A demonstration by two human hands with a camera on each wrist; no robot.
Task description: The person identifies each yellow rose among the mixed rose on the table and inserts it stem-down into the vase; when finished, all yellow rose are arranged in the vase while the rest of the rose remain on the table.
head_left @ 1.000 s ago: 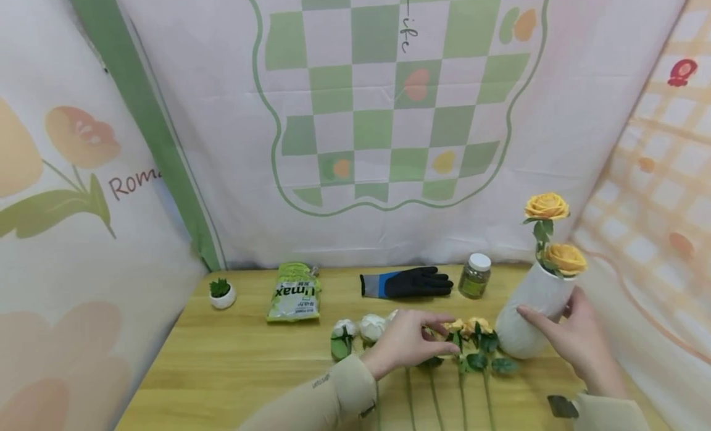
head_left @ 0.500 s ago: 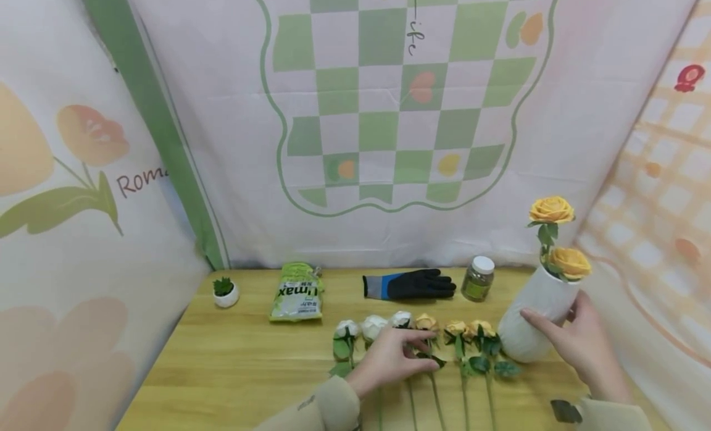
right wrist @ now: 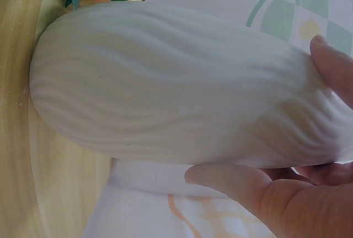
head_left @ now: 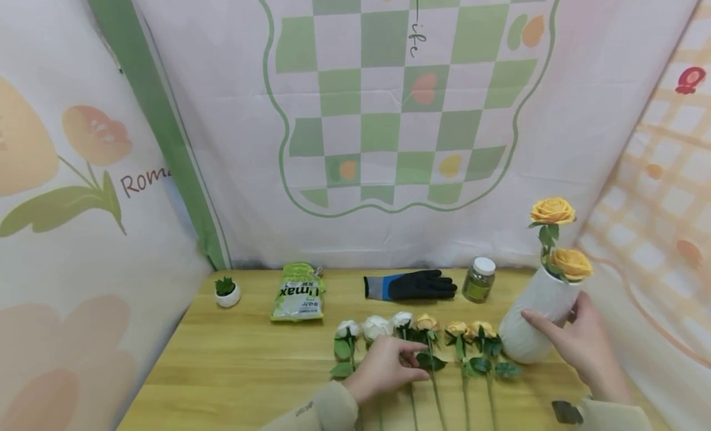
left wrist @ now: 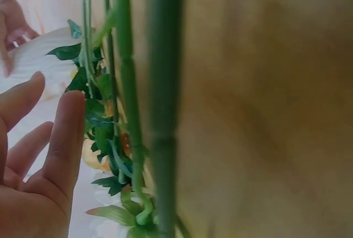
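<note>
1 white vase [head_left: 522, 341] (wavy-ribbed), at the table [head_left: 250, 369]'s right side, gripped by the right hand [head_left: 591, 351]; contains 2 yellow roses [head_left: 552, 211]. Lying left of it in 1 row: 3 white roses [head_left: 376, 327], 3 orange roses [head_left: 426, 322]. 1 left hand [head_left: 384, 367], thumb and fingers apart, among the stems, contact unclear. Behind: 1 glove [head_left: 419, 286].

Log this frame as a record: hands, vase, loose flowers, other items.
left_hand: left hand by the loose flower stems, no grip visible
right_hand: right hand grips the vase
vase_contents: two yellow roses
loose_flowers: three white flowers, three yellow flowers, on the table
other_items: potted plant, green-and-white bag, glove, white-lidded jar
</note>
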